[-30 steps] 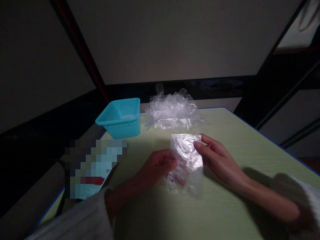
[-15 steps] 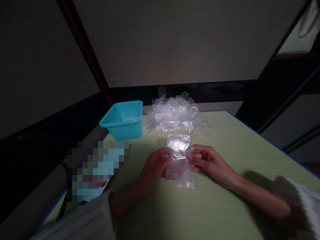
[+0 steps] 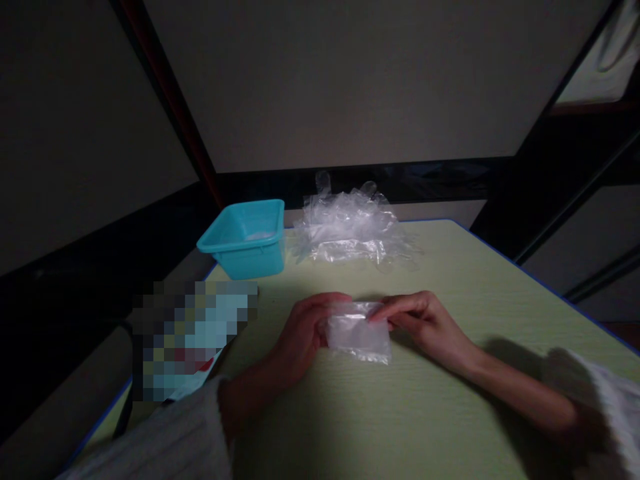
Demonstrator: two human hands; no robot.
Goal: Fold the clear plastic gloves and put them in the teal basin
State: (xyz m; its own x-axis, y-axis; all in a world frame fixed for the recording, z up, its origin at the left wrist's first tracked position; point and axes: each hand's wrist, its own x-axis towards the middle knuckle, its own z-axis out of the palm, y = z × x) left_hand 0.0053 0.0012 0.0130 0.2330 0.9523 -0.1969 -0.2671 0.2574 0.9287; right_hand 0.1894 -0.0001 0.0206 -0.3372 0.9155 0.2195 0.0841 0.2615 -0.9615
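Observation:
A clear disposable plastic glove [image 3: 359,337], folded into a small flat rectangle, is held low over the table between my hands. My left hand [image 3: 305,330] grips its left edge, with some fingertips hidden behind the film. My right hand [image 3: 425,323] pinches the upper right edge between thumb and fingers. Farther back lies a heaped pile of similar clear plastic gloves [image 3: 350,223], their finger shapes spreading out at the sides.
A turquoise plastic basket [image 3: 250,260] stands at the back left, with something pale inside. On the table's left side lies a blurred-out flat item [image 3: 200,340]. The pale table [image 3: 450,267] has a blue edge and meets a panelled wall [image 3: 350,87].
The glove's upper part has been folded down toward me, so it is now a shorter rectangle. My left fingers have moved up along its top edge; my right hand has hardly shifted.

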